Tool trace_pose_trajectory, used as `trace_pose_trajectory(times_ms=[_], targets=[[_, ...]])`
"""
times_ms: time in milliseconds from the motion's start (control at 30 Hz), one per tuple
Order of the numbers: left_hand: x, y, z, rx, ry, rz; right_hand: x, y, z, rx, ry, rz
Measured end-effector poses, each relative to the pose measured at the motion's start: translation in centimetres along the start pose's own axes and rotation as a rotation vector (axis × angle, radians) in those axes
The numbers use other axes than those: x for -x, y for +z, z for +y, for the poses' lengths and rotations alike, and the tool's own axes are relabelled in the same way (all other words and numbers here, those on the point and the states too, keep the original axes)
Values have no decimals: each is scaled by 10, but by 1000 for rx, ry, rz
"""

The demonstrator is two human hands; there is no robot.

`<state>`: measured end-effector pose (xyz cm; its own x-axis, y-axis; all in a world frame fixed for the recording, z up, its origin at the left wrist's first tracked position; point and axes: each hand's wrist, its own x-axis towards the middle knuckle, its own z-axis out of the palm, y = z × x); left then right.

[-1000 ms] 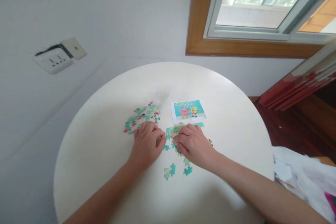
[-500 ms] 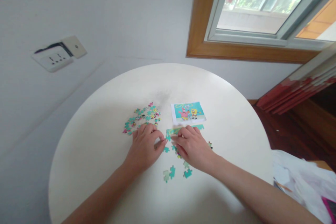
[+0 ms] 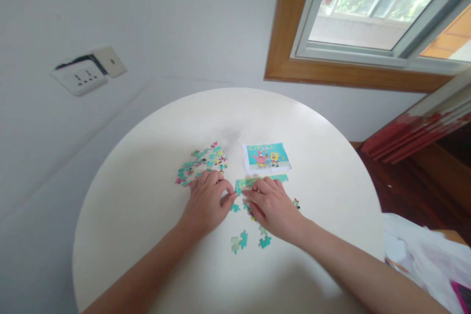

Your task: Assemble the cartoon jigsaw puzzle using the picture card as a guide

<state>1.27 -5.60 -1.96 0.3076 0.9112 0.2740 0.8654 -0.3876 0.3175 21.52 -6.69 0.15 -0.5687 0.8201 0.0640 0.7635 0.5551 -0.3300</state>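
My left hand (image 3: 210, 202) is closed, its thumb and index finger pinching the edge of a small teal jigsaw piece (image 3: 238, 191). That piece sits at the left end of a joined strip of jigsaw pieces (image 3: 278, 178). From the other side my right hand (image 3: 271, 204) reaches in with curled fingers, the index fingertip close to the same piece. Its palm covers part of the strip and some loose pieces; whether it grips anything is hidden. A loose teal piece (image 3: 235, 207) lies just below my left thumb.
A picture card (image 3: 268, 158) with cartoon figures lies beyond the strip. A pile of loose jigsaw pieces (image 3: 200, 163) spreads behind my left hand. Several pieces, including a teal one (image 3: 264, 242), lie nearer me on the round white table (image 3: 147, 157). A window (image 3: 364, 14) is at upper right.
The view has shifted slightly, so the table scene appears a little further right. Both hands stay around the same teal piece at the strip's left end, with little visible movement.
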Motion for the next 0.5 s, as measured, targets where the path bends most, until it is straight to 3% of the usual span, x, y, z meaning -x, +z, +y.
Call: trace_pose_trajectory(times_ms=[500], targets=[[-3,-3,5,-8,-19,-13,1,2,0,26,6,13]])
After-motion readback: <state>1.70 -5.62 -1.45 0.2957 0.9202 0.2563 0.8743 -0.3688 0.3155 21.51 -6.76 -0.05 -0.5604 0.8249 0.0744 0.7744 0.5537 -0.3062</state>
